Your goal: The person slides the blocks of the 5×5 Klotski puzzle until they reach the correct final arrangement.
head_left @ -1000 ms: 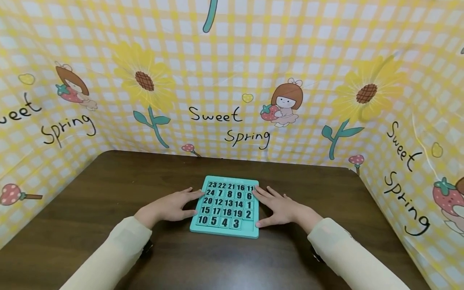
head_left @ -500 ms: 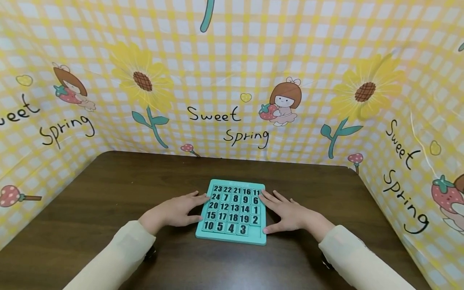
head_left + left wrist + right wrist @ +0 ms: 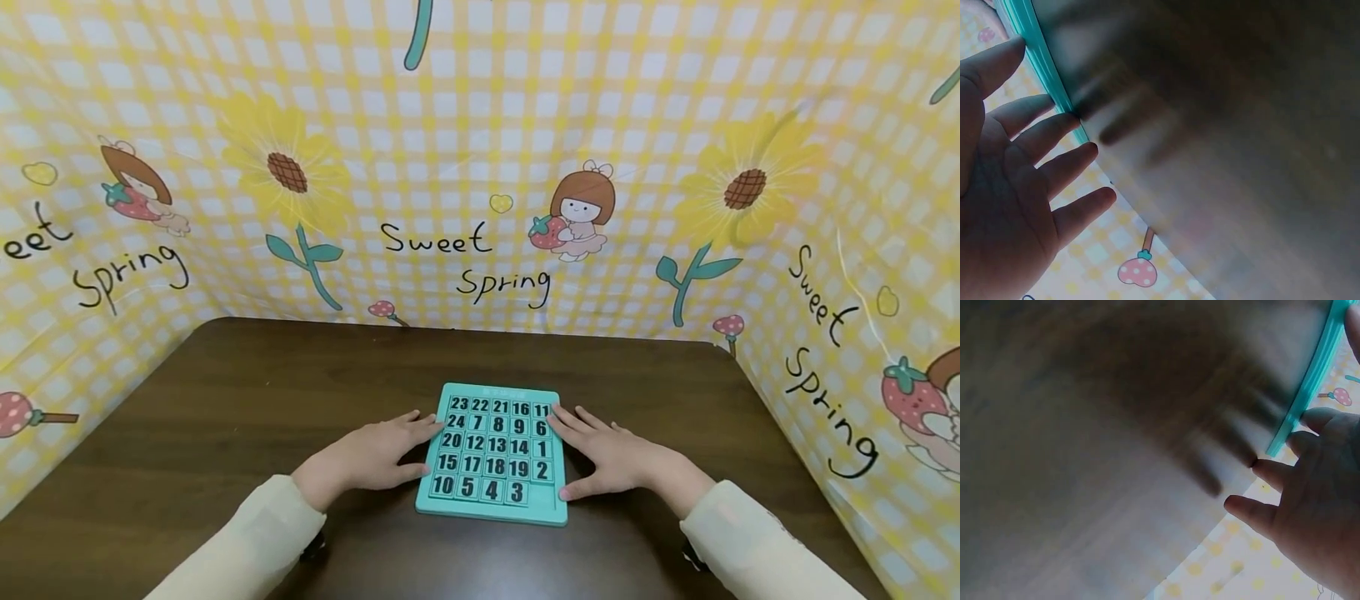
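Note:
A turquoise number-slide puzzle lies flat on the brown table in the head view. Its square tiles carry black numbers, and the slot at the bottom right holds no tile. My left hand touches the puzzle's left edge with thumb and fingertips, the fingers fairly straight. At the opposite edge, my right hand rests its thumb and fingertips, fingers spread. Both wrist views show only the side of the frame, with the left palm and right palm beside it.
A dark wooden table spreads around the puzzle. Yellow checked cloth with printed flowers and lettering stands as a wall behind it and at both sides. Pale sleeves cover both forearms.
The puzzle has slid right and nearer to me on the table, both hands moving along with it at its edges. The tiles keep the same arrangement. The head view has shifted slightly.

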`<action>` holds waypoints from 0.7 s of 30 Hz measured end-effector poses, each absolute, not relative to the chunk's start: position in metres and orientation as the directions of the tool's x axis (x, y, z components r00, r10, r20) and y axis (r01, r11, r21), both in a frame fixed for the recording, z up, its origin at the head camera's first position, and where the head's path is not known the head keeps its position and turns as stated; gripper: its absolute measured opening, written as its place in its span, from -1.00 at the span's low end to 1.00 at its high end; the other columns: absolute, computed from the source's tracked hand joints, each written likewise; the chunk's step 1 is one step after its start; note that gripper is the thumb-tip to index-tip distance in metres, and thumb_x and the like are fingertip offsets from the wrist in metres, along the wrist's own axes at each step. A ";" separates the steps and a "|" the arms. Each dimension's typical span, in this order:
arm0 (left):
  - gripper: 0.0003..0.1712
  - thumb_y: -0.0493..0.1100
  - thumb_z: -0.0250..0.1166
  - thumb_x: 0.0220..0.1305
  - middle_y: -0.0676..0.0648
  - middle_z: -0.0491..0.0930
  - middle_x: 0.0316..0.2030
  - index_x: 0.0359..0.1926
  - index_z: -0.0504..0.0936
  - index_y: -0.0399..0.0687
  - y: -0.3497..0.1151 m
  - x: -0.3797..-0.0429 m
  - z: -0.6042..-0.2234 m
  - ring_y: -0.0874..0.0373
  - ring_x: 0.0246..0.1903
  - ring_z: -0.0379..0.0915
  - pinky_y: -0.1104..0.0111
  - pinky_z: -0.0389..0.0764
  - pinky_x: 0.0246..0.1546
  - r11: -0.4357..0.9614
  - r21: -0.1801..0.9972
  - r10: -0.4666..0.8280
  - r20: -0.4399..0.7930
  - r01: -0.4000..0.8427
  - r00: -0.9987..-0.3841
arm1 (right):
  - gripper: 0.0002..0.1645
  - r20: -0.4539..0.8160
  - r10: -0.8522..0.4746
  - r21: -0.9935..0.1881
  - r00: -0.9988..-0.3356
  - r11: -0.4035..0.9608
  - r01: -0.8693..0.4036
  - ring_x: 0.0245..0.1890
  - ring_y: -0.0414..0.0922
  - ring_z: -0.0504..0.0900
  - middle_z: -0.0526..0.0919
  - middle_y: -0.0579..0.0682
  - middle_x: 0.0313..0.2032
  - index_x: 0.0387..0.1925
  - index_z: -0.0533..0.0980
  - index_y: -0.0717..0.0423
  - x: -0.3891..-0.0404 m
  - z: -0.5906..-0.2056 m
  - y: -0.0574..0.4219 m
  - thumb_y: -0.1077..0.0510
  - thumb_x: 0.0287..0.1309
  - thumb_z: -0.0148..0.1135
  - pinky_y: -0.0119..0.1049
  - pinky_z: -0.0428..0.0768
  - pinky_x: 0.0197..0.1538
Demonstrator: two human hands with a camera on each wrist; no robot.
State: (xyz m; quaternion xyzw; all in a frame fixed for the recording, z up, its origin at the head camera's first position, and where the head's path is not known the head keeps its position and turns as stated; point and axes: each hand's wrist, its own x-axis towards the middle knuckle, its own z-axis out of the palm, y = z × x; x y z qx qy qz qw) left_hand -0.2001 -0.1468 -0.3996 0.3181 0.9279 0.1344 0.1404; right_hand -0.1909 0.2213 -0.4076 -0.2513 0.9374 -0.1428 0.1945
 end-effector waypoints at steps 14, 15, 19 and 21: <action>-0.27 0.07 0.22 0.41 -0.16 0.24 0.48 0.49 0.27 -0.04 -0.139 -0.181 -0.402 -0.23 0.51 0.01 -0.28 0.31 0.28 0.740 0.345 0.652 -0.162 0.577 -0.740 | 0.26 -0.268 -0.560 -0.363 -0.783 0.812 -0.457 0.59 0.16 -0.17 -0.20 -0.08 0.61 0.59 -0.08 -0.10 -0.167 -0.406 0.230 -0.52 0.07 0.21 0.47 0.03 0.39; -0.27 0.08 0.22 0.40 -0.16 0.24 0.48 0.49 0.28 -0.04 -0.139 -0.181 -0.402 -0.24 0.51 0.01 -0.29 0.31 0.28 0.742 0.339 0.652 -0.162 0.579 -0.741 | 0.27 -0.265 -0.564 -0.359 -0.782 0.810 -0.463 0.59 0.16 -0.17 -0.20 -0.08 0.61 0.59 -0.08 -0.09 -0.166 -0.407 0.231 -0.53 0.05 0.21 0.46 0.04 0.38; -0.27 0.09 0.22 0.40 -0.16 0.25 0.48 0.49 0.28 -0.03 -0.138 -0.182 -0.402 -0.23 0.51 0.01 -0.30 0.32 0.26 0.745 0.325 0.651 -0.166 0.582 -0.741 | 0.35 -0.251 -0.574 -0.344 -0.779 0.805 -0.483 0.60 0.13 -0.18 -0.21 -0.06 0.61 0.59 -0.12 -0.05 -0.165 -0.409 0.232 -0.56 -0.01 0.23 0.48 0.03 0.38; -0.26 0.11 0.22 0.40 -0.15 0.25 0.48 0.49 0.28 0.00 -0.139 -0.183 -0.402 -0.22 0.51 0.00 -0.30 0.32 0.27 0.745 0.333 0.649 -0.167 0.578 -0.742 | 0.38 -0.248 -0.576 -0.341 -0.779 0.804 -0.487 0.60 0.11 -0.19 -0.22 -0.05 0.61 0.60 -0.14 -0.03 -0.165 -0.410 0.233 -0.57 -0.03 0.24 0.48 0.03 0.38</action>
